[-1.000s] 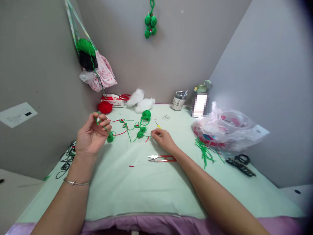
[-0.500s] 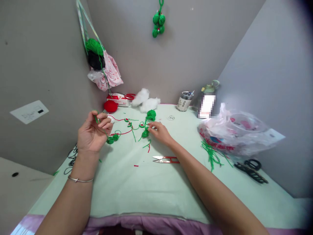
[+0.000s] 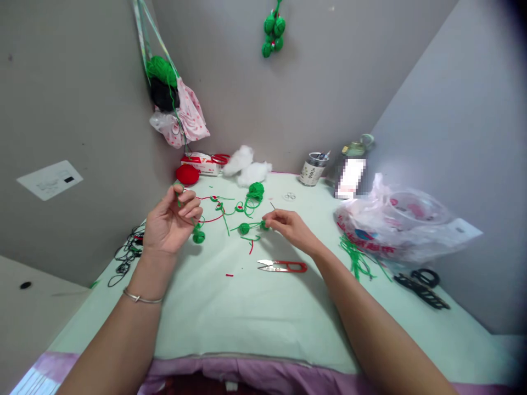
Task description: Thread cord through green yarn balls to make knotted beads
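My left hand (image 3: pixel 172 219) is raised over the left part of the table, thumb and forefinger pinched on a green yarn strand; small green balls (image 3: pixel 198 236) hang below it. My right hand (image 3: pixel 290 226) pinches a small green ball (image 3: pixel 264 224) at the table's middle. A yarn joins that ball to another green ball (image 3: pixel 244 228) lying to its left. Behind them sits a larger green yarn ball (image 3: pixel 256 191). Small red and green pieces (image 3: pixel 239 208) with loose strands lie between my hands. Red-handled snips (image 3: pixel 282 266) lie in front of my right hand.
At the back stand a red yarn ball (image 3: pixel 187 174), white stuffing (image 3: pixel 254 174), a pen can (image 3: pixel 313 169) and a phone (image 3: pixel 350 178) against a bottle. To the right are a plastic bag (image 3: pixel 403 219), cut green yarn (image 3: pixel 356 258) and black scissors (image 3: pixel 424 288). Black cord (image 3: pixel 123 255) lies left.
My right hand has moved right and slightly nearer, taking hold of a green ball. My left hand has shifted right, and its hanging balls have swung. The view has shifted slightly.
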`<state>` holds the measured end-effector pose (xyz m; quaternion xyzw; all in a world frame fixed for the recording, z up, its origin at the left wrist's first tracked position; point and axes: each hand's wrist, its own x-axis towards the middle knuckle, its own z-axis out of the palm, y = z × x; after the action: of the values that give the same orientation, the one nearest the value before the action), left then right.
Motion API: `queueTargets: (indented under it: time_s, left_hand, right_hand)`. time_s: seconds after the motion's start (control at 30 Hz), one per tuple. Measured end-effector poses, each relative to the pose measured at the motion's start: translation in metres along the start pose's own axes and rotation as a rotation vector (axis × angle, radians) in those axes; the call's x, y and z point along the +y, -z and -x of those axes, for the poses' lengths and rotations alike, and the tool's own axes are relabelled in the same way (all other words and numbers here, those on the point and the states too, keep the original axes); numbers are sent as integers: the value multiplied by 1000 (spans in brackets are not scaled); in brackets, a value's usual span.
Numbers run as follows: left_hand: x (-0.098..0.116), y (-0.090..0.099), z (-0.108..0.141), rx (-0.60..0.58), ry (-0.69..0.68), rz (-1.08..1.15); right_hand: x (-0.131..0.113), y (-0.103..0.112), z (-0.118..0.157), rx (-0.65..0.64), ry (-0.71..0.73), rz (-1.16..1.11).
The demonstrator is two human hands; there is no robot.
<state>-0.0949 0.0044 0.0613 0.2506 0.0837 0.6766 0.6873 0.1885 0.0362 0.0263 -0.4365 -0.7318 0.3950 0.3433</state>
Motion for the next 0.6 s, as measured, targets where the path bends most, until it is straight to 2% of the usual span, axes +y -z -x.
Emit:
queueTargets:
  time_s: [0.1, 0.13, 0.2, 0.3, 0.43, 0.5, 0.6]
  left_hand:
    - [-7, 0, -1, -3, 33, -11]
    - [-9, 0, -1, -3, 46, -17]
    - [-13, -1, -1, 2, 75, -35]
    - [-18, -3, 1, 23, 114, -64]
    - [-22, -5, 3, 48, 138, -109]
    - [-25, -5, 4, 38, 151, -140]
    - [-33, -3, 5, 9, 184, -194]
  right_hand:
    - [4, -20, -2, -118, 32, -31]
    - [6, -27, -5, -122, 41, -8]
    - [11, -33, -10, -53, 30, 49]
    - [18, -22, -13, 78, -26, 61]
    - [24, -3, -7, 122, -77, 43]
    - [26, -3, -6, 162, -93, 68]
    - [26, -15, -7, 185, -93, 96]
